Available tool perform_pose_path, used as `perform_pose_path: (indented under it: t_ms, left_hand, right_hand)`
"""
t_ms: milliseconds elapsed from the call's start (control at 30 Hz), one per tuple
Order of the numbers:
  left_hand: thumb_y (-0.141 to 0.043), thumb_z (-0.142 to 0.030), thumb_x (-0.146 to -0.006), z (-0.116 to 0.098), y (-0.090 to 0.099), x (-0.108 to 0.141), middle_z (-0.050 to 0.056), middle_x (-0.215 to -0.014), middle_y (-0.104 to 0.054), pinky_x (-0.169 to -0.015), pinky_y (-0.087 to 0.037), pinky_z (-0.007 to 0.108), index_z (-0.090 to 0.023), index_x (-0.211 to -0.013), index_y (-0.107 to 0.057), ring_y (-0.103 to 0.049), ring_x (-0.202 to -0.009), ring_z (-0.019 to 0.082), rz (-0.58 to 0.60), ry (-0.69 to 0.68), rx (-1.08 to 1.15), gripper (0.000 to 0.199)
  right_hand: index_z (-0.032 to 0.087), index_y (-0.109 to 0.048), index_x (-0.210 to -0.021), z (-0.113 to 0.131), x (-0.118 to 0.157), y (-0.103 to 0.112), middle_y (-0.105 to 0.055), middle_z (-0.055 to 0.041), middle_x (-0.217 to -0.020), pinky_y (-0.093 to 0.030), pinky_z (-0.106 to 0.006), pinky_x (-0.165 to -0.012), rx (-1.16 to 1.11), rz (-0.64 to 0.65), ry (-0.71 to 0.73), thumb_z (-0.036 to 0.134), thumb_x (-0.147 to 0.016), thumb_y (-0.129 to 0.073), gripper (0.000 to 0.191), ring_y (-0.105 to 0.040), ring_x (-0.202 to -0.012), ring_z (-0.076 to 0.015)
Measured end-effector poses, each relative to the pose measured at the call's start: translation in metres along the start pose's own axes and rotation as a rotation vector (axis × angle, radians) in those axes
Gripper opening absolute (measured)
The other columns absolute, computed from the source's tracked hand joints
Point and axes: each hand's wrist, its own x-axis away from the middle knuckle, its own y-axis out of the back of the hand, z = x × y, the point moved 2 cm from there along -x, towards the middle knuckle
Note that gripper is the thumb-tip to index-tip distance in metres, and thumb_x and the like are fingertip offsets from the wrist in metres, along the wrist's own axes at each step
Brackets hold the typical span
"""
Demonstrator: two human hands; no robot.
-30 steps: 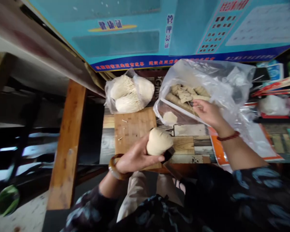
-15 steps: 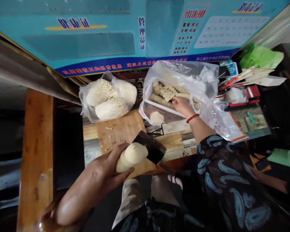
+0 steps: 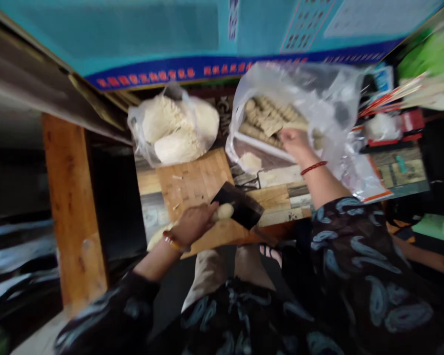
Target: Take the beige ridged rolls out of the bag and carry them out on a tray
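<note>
My left hand (image 3: 195, 224) is closed around a pale, rounded piece (image 3: 225, 211) over the wooden cutting board (image 3: 196, 180). Another pale shape (image 3: 155, 237) shows at the board's left edge, partly behind my left wrist. A dark cleaver (image 3: 239, 204) lies across the board's right edge, close to the fingertips of that hand. My right hand (image 3: 294, 142) reaches into an open clear plastic bag (image 3: 329, 93) and pinches a flat beige piece (image 3: 272, 125). Around it in the bag lie several ridged beige rolls (image 3: 257, 132) in a white tray.
A bag of white enoki-like mushrooms (image 3: 179, 128) sits behind the board. At the right are red-and-white sticks (image 3: 395, 93), a green bag (image 3: 432, 54) and a red box (image 3: 412, 123). A blue printed board (image 3: 133, 39) stands behind the table.
My left hand has moved away from the camera, down over the cutting board, with its pale piece. My right hand still pinches the beige piece. The whole view has shifted.
</note>
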Motion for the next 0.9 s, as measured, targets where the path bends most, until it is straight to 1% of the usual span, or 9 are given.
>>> perform_pose_path:
  t_ms: [67,133,267,333,400,533,700,800,900]
  left_hand:
    - [-0.057,-0.027,-0.091,0.006,-0.015,-0.013,0.013,-0.116,-0.064,-0.089,-0.051,0.039,-0.019,-0.136,-0.049,-0.065,-0.103,0.028,-0.047,-0.011,-0.031,0.046]
    - [-0.056,-0.025,-0.092,0.012,-0.030,-0.022,0.014,-0.122,-0.060,-0.091,-0.049,0.041,-0.022,-0.138,-0.047,-0.062,-0.108,0.029,-0.116,-0.027,-0.039,0.047]
    - [-0.057,-0.028,-0.092,0.019,-0.050,-0.032,0.016,-0.128,-0.054,-0.096,-0.045,0.046,-0.024,-0.144,-0.045,-0.054,-0.117,0.033,-0.209,-0.045,-0.042,0.053]
    - [-0.057,-0.030,-0.092,0.022,-0.054,-0.030,0.016,-0.131,-0.053,-0.098,-0.043,0.048,-0.026,-0.147,-0.041,-0.053,-0.118,0.034,-0.253,-0.039,-0.041,0.058]
    - [-0.059,-0.034,-0.091,0.029,-0.058,-0.022,0.017,-0.136,-0.050,-0.100,-0.041,0.049,-0.026,-0.150,-0.037,-0.050,-0.120,0.034,-0.311,0.004,-0.031,0.064]
    - [-0.063,-0.045,-0.088,0.050,-0.072,0.014,0.018,-0.139,-0.048,-0.102,-0.040,0.047,-0.020,-0.153,-0.030,-0.048,-0.122,0.035,-0.352,0.173,0.000,0.077]
    - [-0.057,-0.031,-0.091,0.070,-0.095,0.049,0.017,-0.135,-0.052,-0.096,-0.045,0.044,-0.022,-0.151,-0.036,-0.049,-0.120,0.033,-0.260,0.290,0.012,0.064]
    - [-0.051,-0.021,-0.092,0.075,-0.096,0.049,0.017,-0.134,-0.053,-0.090,-0.048,0.043,-0.022,-0.148,-0.041,-0.050,-0.118,0.033,-0.199,0.258,0.005,0.057]
    - [-0.053,-0.017,-0.088,0.079,-0.080,0.052,0.015,-0.133,-0.056,-0.093,-0.048,0.043,-0.020,-0.147,-0.043,-0.051,-0.118,0.031,-0.204,0.183,0.030,0.060]
  right_hand:
    - [0.012,-0.066,-0.110,0.001,0.033,0.010,-0.071,-0.0130,-0.110,-0.050,-0.030,-0.087,-0.016,-0.147,0.123,0.025,-0.094,-0.050,0.026,-0.065,-0.095,-0.0171]
    - [0.016,-0.058,-0.129,0.003,0.081,0.015,-0.067,-0.0130,-0.121,-0.053,-0.030,-0.083,-0.104,-0.173,0.169,0.033,-0.099,-0.043,0.037,-0.067,-0.094,-0.0162]
    - [0.023,-0.066,-0.117,0.003,0.196,-0.013,-0.071,-0.0093,-0.110,-0.055,-0.038,-0.087,-0.026,0.157,0.168,0.038,-0.098,-0.048,0.031,-0.068,-0.096,-0.0222]
    - [0.024,-0.063,-0.125,-0.003,0.243,-0.043,-0.069,-0.0104,-0.114,-0.055,-0.040,-0.086,0.000,0.368,0.163,0.036,-0.097,-0.046,0.035,-0.067,-0.095,-0.0237]
    - [0.023,-0.059,-0.133,-0.011,0.274,-0.070,-0.064,-0.0133,-0.119,-0.053,-0.045,-0.094,0.076,0.457,0.199,0.035,-0.095,-0.049,0.042,-0.062,-0.106,-0.0280]
    - [0.022,-0.057,-0.137,-0.020,0.297,-0.096,-0.058,-0.0175,-0.116,-0.050,-0.051,-0.094,0.241,0.402,0.193,0.037,-0.091,-0.055,0.048,-0.056,-0.109,-0.0350]
    - [0.023,-0.043,-0.149,-0.022,0.305,-0.099,-0.054,-0.0169,-0.115,-0.053,-0.049,-0.085,0.269,0.387,0.098,0.041,-0.090,-0.055,0.063,-0.058,-0.100,-0.0344]
    - [0.023,-0.035,-0.153,-0.021,0.309,-0.102,-0.050,-0.0159,-0.119,-0.053,-0.048,-0.087,0.229,0.367,0.080,0.041,-0.089,-0.056,0.070,-0.058,-0.104,-0.0329]
    - [0.022,-0.039,-0.151,-0.020,0.312,-0.105,-0.049,-0.0153,-0.120,-0.051,-0.049,-0.095,0.176,0.347,0.106,0.038,-0.089,-0.056,0.066,-0.055,-0.111,-0.0318]
